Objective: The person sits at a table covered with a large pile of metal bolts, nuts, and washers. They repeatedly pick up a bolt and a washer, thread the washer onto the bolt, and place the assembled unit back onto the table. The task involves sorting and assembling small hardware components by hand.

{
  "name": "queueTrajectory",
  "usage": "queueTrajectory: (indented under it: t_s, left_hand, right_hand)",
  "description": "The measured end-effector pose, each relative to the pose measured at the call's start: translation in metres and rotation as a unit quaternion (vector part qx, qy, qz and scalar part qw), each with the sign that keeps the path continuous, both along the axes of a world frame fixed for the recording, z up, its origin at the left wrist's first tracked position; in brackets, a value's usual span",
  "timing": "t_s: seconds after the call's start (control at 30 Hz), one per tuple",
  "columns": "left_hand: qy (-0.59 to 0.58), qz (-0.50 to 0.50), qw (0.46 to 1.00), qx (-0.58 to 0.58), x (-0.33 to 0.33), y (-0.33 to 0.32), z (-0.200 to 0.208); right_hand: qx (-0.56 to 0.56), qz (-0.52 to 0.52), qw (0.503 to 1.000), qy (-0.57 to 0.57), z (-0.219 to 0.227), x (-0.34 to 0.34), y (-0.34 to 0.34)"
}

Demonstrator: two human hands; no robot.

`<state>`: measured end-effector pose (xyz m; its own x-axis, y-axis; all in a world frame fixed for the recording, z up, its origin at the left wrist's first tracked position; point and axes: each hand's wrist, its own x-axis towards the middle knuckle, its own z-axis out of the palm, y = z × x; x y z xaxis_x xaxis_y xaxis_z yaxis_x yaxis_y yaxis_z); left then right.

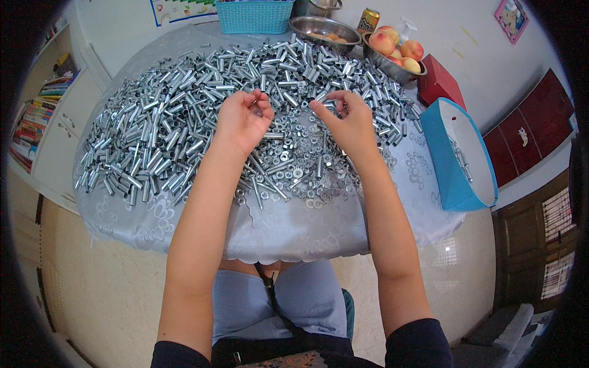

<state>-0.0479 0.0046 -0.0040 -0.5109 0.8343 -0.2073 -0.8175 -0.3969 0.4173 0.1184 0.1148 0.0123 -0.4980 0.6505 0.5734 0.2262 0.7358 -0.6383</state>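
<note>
My left hand [245, 122] hovers over the pile with its fingers curled in and its palm partly turned up. A short metal tube [263, 83] stands just beyond its fingertips; I cannot tell whether they touch it. Opposite it, my right hand [352, 122] has its thumb and forefinger apart, with no held thing visible between them. Below and between the hands lie loose silver nuts and washers [299, 173]. A broad heap of shiny metal sleeves [162, 132] spreads to the left and behind. Several bolts [270, 183] lie near the front of the heap.
A blue fabric bin [438, 159] with some metal pieces inside stands at the right. Along the back are a turquoise basket [254, 17], a steel bowl [325, 27], a bowl of peaches [392, 69], a can [368, 21] and a red box [440, 83]. A silvery cloth [294, 236] covers the table.
</note>
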Motion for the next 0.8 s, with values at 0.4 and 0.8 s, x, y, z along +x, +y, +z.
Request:
queueTrajectory:
  t_s: [0.4, 0.8]
  left_hand:
    - [0.842, -0.004, 0.489, -0.227, 0.038, -0.016, 0.005]
    - [0.896, -0.027, 0.419, -0.141, 0.050, -0.014, 0.004]
  right_hand:
    - [0.021, 0.013, 0.998, -0.051, -0.006, -0.001, 0.002]
    - [0.024, 0.015, 0.999, -0.047, -0.007, -0.001, 0.001]
